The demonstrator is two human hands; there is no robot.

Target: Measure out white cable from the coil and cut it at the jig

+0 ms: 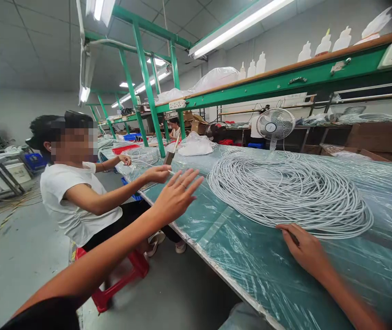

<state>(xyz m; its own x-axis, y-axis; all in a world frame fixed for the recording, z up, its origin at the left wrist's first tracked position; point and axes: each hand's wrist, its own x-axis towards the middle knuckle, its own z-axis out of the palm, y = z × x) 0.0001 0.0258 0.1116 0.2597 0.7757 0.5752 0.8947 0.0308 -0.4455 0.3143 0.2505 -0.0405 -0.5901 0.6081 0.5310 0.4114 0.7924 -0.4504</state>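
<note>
Head camera is looking along a green workbench [237, 256] wrapped in clear plastic film, where a large loose coil of white cable [285, 192] is lying flat on the surface. Right hand [302, 247] is resting palm down on the bench at the coil's near edge, its fingers curling onto the outermost strands; whether any strand is pinched between the fingers is hidden, so I cannot tell if it is gripping. Left hand [175, 195] is hovering above the bench's outer edge with fingers spread wide and holding nothing, well to the left of the coil and apart from it. Almost all of the coil is lying beyond and to the right of the right hand, spreading toward the far side of the bench.

Further along the same bench, a co-worker in a white T-shirt [68, 197] is sitting on a red stool [120, 279] and pinching a thin white strand with one hand [158, 174]. A white desk fan [274, 126] is standing behind the coil, and a clear plastic bag [194, 145] is lying near the green frame post [148, 91].
</note>
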